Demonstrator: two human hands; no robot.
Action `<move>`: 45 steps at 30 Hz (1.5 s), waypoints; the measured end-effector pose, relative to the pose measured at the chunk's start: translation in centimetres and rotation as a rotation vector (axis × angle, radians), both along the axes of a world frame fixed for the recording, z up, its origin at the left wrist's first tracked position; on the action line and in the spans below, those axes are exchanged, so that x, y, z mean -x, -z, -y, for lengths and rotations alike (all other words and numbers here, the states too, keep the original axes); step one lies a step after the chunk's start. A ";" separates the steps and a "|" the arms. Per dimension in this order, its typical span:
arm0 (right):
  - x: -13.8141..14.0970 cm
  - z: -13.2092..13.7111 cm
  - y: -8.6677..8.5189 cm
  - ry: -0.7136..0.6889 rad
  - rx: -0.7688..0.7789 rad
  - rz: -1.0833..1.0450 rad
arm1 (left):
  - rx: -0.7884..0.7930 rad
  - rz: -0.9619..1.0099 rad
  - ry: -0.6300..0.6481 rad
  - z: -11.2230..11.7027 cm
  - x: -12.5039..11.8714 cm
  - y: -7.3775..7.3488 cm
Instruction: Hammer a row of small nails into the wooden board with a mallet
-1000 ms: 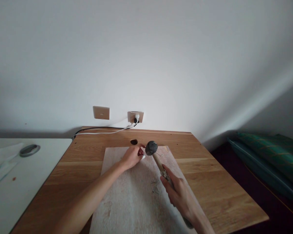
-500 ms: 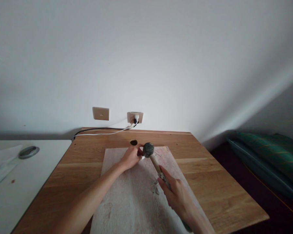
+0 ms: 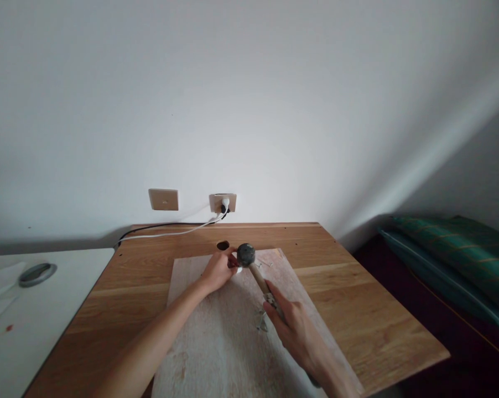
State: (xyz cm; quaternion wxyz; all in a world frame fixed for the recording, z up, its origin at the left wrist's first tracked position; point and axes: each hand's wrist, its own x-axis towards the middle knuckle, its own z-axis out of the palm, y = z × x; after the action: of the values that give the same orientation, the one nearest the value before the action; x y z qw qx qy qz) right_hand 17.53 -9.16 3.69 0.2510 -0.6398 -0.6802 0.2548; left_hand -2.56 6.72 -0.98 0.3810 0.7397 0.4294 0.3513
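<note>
My right hand [image 3: 293, 320] is wrapped round the handle of a hammer [image 3: 246, 255], which has a dark, rounded head and a pale wooden shaft. The head is over the far part of a whitish wooden board [image 3: 208, 342], right beside the fingertips of my left hand [image 3: 218, 270]. Those fingers are pinched together at the board. A small white piece [image 3: 238, 270] shows just under them; what exactly they grip is hidden. Several thin nails [image 3: 263, 320] lie on the board left of my right hand, and a few more nails [image 3: 269, 265] lie beyond the hammer.
The board rests on a brown wooden tabletop [image 3: 357, 309] with a round hole [image 3: 223, 245] near the back. Cables [image 3: 170, 234] run to a wall socket [image 3: 223, 203]. On the left is a white surface [image 3: 67, 309] with a grey ring [image 3: 37, 275]; green cushions [image 3: 461, 260] lie at right.
The whole view has shifted slightly, so the table and hands appear a little further left. Both hands keep nearly the same place over the board, with the hammer head still beside the left fingers.
</note>
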 end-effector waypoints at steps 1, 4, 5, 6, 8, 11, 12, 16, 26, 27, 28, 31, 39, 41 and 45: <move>0.0 0.0 -0.1 0.003 -0.005 -0.003 | 0.004 0.005 0.003 0.0 0.0 0.0; -0.1 -0.1 -0.3 0.003 0.006 0.017 | 0.009 0.001 0.016 -0.1 0.0 0.0; -0.1 -0.1 -0.4 0.001 0.018 0.027 | 0.009 0.000 0.017 -0.1 0.0 0.0; -0.1 -0.1 -0.4 0.001 0.028 0.032 | 0.009 0.001 0.018 -0.2 0.1 0.1; -0.1 0.0 -0.6 0.018 0.038 0.018 | 0.014 0.016 0.024 -0.1 0.1 0.1; -0.1 0.0 -0.7 0.020 0.037 0.006 | 0.019 0.027 0.033 -0.1 0.2 0.1; -0.1 0.0 -0.8 0.011 0.040 0.011 | 0.016 0.024 0.033 0.0 0.1 0.2; -0.8 0.7 -0.8 0.025 0.075 -0.006 | 0.006 -0.008 0.040 -0.1 0.1 0.2; -6.2 4.7 2.3 0.210 0.192 -0.151 | -0.397 -0.335 0.281 4.4 -1.6 -5.2; -6.3 4.8 2.5 0.210 0.212 -0.163 | -0.426 -0.401 0.370 5.2 -2.0 -5.6; -6.4 4.9 2.6 0.204 0.225 -0.175 | -0.453 -0.469 0.432 6.0 -2.3 -5.9; -6.2 4.9 2.7 0.201 0.228 -0.192 | -0.518 -0.622 0.519 7.5 -3.2 -5.4; -6.2 4.8 2.1 0.233 0.038 -0.126 | -0.511 -0.622 0.547 6.8 -3.0 -4.1; -6.2 4.8 1.9 0.227 0.036 -0.132 | -0.439 -0.555 0.499 5.6 -1.6 -4.7; -6.4 4.8 1.9 0.218 0.030 -0.147 | -0.272 -0.274 0.289 2.3 2.3 -5.1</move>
State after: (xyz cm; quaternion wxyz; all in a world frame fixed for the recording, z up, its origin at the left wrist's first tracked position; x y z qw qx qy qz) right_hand 23.96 -13.95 1.80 0.3169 -0.6933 -0.5825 0.2822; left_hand -4.82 4.39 4.10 0.2624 0.8788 0.3155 0.2438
